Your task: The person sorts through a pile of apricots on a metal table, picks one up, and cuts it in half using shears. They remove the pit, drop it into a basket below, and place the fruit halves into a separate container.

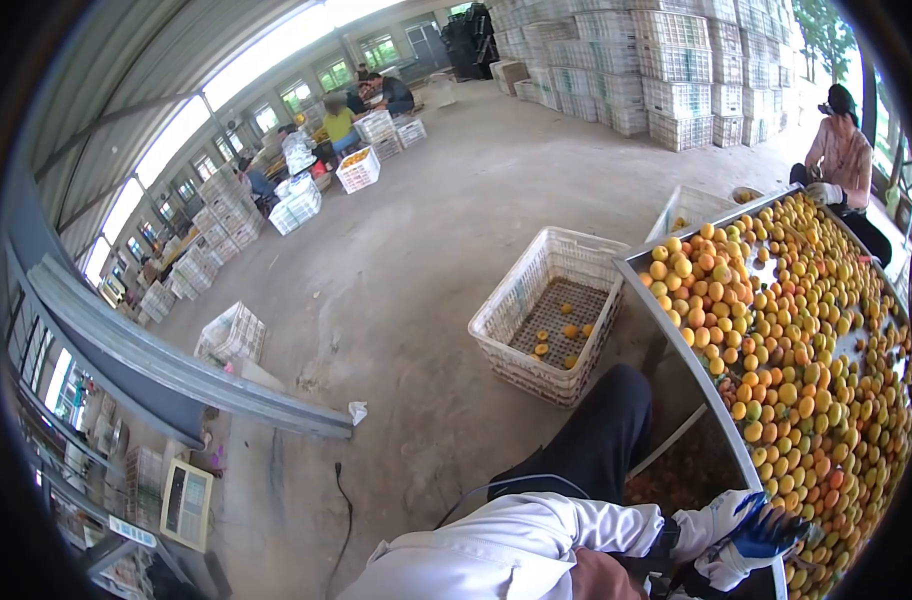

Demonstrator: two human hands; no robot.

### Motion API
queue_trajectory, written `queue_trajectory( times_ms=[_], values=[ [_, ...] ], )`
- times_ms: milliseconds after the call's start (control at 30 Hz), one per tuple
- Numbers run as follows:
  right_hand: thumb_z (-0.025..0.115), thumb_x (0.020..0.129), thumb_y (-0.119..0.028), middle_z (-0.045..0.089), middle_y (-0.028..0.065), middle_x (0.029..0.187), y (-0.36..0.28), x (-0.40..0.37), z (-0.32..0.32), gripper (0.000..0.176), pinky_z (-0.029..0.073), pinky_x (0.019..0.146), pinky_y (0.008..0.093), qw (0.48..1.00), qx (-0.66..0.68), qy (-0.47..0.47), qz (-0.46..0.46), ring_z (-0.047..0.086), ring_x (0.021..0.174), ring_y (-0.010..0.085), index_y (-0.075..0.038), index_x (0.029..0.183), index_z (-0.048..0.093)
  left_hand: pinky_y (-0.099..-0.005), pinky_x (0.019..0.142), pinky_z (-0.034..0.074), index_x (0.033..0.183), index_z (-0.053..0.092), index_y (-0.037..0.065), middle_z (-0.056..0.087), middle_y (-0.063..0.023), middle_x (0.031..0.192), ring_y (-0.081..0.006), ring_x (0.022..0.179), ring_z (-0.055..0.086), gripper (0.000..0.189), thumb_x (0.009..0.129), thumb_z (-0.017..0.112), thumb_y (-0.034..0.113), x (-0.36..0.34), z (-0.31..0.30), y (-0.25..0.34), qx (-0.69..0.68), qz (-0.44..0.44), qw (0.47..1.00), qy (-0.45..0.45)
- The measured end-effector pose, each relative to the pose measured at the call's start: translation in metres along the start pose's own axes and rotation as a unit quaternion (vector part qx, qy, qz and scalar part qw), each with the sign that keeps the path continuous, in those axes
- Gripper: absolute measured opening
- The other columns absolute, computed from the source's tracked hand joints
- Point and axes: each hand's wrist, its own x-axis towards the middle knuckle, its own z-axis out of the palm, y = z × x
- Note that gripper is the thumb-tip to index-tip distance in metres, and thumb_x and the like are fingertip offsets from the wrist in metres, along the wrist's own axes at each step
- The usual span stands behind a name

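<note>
Piled over a metal-rimmed sorting table on the right are yellow-orange apricots. My left hand, in a white and blue glove, reaches over the table's near edge from a pale sleeve. Just below it is my right hand, also gloved and partly cut off by the lower part of the view. Both are close together beside the nearest apricots. Dark glove fingertips overlap and blur there, so whether they hold a fruit cannot be made out.
A white plastic crate with several apricots stands on the floor left of the table. Another crate is behind it. A person sits at the table's far end. Stacked crates and other workers are farther back. A metal beam lies left.
</note>
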Motion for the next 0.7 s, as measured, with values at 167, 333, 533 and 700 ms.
queue_trajectory(
  times_ms=[167,333,533,700],
  values=[
    [0.053,0.098,-0.038,0.061,0.0027,0.082,0.007,0.0,0.001,0.031,0.045,0.068,0.0315,0.999,-0.022,-0.023,-0.015,0.055,0.07,0.0134,-0.01,0.104,0.064,-0.034,0.07,0.046,0.101,0.064,0.002,0.063,-0.0081,0.085,-0.015,0.075,0.052,0.016,0.099,0.054,0.015,0.007,0.003,-0.022,-0.052,-0.012,0.999,-0.01],
    [0.047,0.101,-0.034,0.055,0.0009,0.08,0.011,0.002,-0.004,0.027,0.04,0.06,0.0295,0.999,-0.031,-0.037,-0.02,0.047,0.064,0.0116,-0.011,0.107,0.061,-0.0318,0.071,0.047,0.1,0.065,0.003,0.063,-0.0027,0.087,-0.0103,0.079,0.053,0.016,0.1,0.053,0.014,0.004,0.008,-0.009,-0.318,-0.149,0.936,-0.016],
    [0.041,0.105,-0.028,0.048,-0.0013,0.078,0.015,0.02,-0.041,0.023,0.034,0.05,0.0271,0.994,0.02,-0.108,-0.013,0.038,0.056,0.0095,-0.012,0.111,0.057,-0.0275,0.067,0.046,0.085,0.06,0.017,0.056,0.003,0.079,-0.0112,0.072,0.055,0.025,0.103,0.046,0.027,0.004,-0.005,-0.014,-0.48,-0.22,0.841,-0.119],
    [0.041,0.105,-0.038,0.03,-0.0075,0.059,-0.02,-0.023,0.014,0.03,0.031,0.048,0.0282,0.992,0.023,0.056,0.113,0.031,0.048,0.0071,-0.016,0.089,0.054,-0.0296,0.08,0.053,0.112,0.062,0.01,0.064,-0.0032,0.098,-0.014,0.087,0.062,0.022,0.104,0.047,0.025,0.001,-0.009,0.018,-0.541,-0.328,0.77,-0.084]
  ],
)
